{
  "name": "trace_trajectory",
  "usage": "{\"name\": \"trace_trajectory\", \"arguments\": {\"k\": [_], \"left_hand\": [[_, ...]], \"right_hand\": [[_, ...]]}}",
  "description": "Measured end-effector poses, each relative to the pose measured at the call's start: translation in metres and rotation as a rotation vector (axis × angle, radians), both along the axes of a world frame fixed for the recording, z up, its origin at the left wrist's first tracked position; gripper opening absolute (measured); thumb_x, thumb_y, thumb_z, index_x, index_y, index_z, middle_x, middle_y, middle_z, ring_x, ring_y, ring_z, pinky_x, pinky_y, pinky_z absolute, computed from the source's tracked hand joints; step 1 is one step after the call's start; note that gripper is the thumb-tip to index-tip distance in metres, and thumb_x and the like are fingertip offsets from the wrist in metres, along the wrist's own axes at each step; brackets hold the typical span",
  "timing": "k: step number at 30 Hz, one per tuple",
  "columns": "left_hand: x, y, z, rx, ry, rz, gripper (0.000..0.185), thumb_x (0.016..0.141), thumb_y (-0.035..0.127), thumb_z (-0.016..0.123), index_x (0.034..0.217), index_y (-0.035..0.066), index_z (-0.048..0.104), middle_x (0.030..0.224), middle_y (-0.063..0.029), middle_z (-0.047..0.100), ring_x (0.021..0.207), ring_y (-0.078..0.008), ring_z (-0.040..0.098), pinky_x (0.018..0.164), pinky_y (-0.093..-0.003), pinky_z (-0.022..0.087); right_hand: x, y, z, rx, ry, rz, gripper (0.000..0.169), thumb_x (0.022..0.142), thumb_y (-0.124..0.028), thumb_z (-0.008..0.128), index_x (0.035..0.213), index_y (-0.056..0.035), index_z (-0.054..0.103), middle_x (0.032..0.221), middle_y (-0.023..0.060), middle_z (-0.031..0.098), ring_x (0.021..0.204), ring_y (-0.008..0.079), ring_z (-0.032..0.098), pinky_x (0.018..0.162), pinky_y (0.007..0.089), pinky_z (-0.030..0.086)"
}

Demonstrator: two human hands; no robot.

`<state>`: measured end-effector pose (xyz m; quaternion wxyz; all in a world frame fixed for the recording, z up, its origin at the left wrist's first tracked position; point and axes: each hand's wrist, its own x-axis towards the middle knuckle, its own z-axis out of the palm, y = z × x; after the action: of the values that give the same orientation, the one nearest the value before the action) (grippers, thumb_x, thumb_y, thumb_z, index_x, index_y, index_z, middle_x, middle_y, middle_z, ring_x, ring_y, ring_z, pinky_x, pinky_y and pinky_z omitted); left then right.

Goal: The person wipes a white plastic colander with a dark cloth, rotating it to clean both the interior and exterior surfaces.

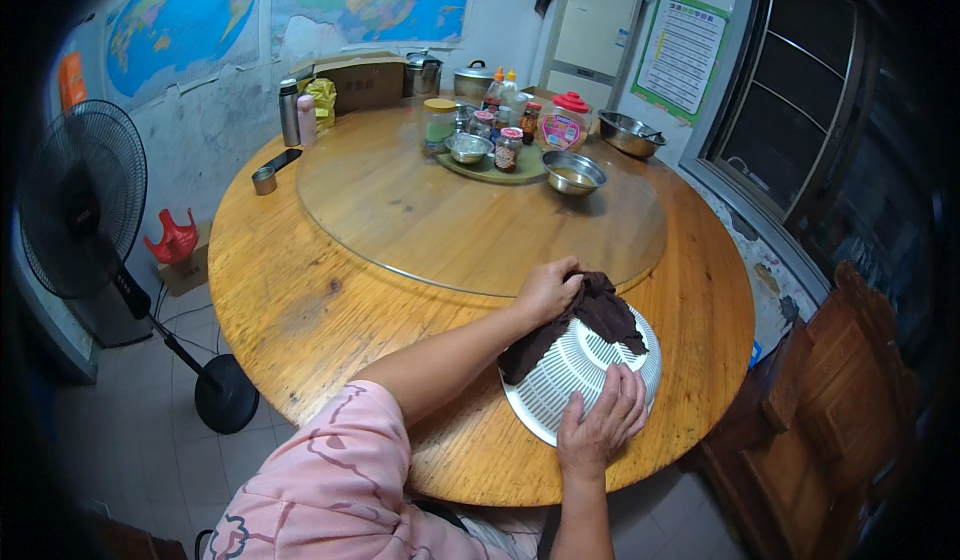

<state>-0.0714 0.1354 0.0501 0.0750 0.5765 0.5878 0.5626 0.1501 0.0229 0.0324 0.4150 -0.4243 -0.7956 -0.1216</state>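
A white slotted plastic basket lies upside down near the front edge of the round wooden table, its base facing up. A dark brown cloth is bunched over the basket's far side and drapes down its left flank. My left hand grips the cloth at the far side of the basket. On the near side, my right hand holds the basket from above, with the fingers on its slotted wall and the thumb apart. The cloth hides part of the basket.
A glass turntable carries a steel bowl of liquid and a green tray of jars. Behind stand a red-lidded plastic jar and another steel bowl. A wooden chair is at right, a standing fan at left.
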Motion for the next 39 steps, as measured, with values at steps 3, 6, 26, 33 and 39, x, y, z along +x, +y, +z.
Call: {"name": "trace_trajectory", "arguments": {"k": [3, 6, 26, 33, 39], "left_hand": [[0.005, -0.033, 0.000, 0.029, -0.027, -0.046, 0.018, 0.094, 0.015, 0.059, 0.103, -0.001, 0.061, 0.090, -0.0253, 0.066, 0.086, -0.0408, 0.066, 0.077, -0.0448, 0.052], [-0.001, -0.065, -0.028, 0.025, -0.016, 0.073, 0.015, 0.094, 0.008, 0.055, 0.105, -0.001, 0.058, 0.094, -0.0259, 0.065, 0.090, -0.0430, 0.064, 0.078, -0.0450, 0.050], [0.053, -0.184, -0.017, -0.144, -0.369, -0.649, 0.025, 0.086, 0.007, 0.061, 0.109, -0.003, 0.061, 0.096, -0.0133, 0.063, 0.095, -0.0209, 0.060, 0.083, -0.0360, 0.050], [0.043, -0.199, -0.002, -0.100, 0.082, -0.632, 0.026, 0.088, 0.012, 0.068, 0.111, 0.000, 0.064, 0.099, -0.0136, 0.063, 0.088, -0.0280, 0.066, 0.076, -0.0383, 0.054], [0.027, -0.198, -0.015, 0.081, 0.852, -0.392, 0.018, 0.080, 0.015, 0.069, 0.092, 0.005, 0.060, 0.092, -0.0117, 0.056, 0.087, -0.0300, 0.062, 0.075, -0.0433, 0.052]], "right_hand": [[0.003, -0.004, -0.002, 0.037, -0.010, -0.011, 0.058, 0.094, -0.037, 0.057, 0.140, -0.0014, 0.049, 0.139, 0.0159, 0.049, 0.135, 0.0378, 0.042, 0.113, 0.0564, 0.029], [-0.001, -0.004, -0.002, 0.059, -0.008, 0.004, 0.057, 0.096, -0.035, 0.054, 0.141, -0.0013, 0.048, 0.140, 0.0163, 0.049, 0.136, 0.0382, 0.043, 0.113, 0.0566, 0.028], [0.006, -0.045, 0.023, -0.126, 0.219, 0.644, 0.075, 0.097, -0.057, 0.055, 0.144, 0.0014, 0.048, 0.146, 0.0275, 0.044, 0.137, 0.0457, 0.041, 0.113, 0.0552, 0.032], [0.015, -0.051, 0.004, -0.208, 0.263, 0.569, 0.061, 0.079, 0.011, 0.066, 0.138, 0.0003, 0.054, 0.131, 0.0211, 0.060, 0.121, 0.0377, 0.059, 0.107, 0.0451, 0.046], [0.049, -0.033, 0.025, -0.400, 1.096, 0.553, 0.041, 0.102, 0.001, 0.045, 0.143, 0.0022, 0.046, 0.133, 0.0161, 0.060, 0.121, 0.0254, 0.058, 0.111, 0.0410, 0.043]]}}
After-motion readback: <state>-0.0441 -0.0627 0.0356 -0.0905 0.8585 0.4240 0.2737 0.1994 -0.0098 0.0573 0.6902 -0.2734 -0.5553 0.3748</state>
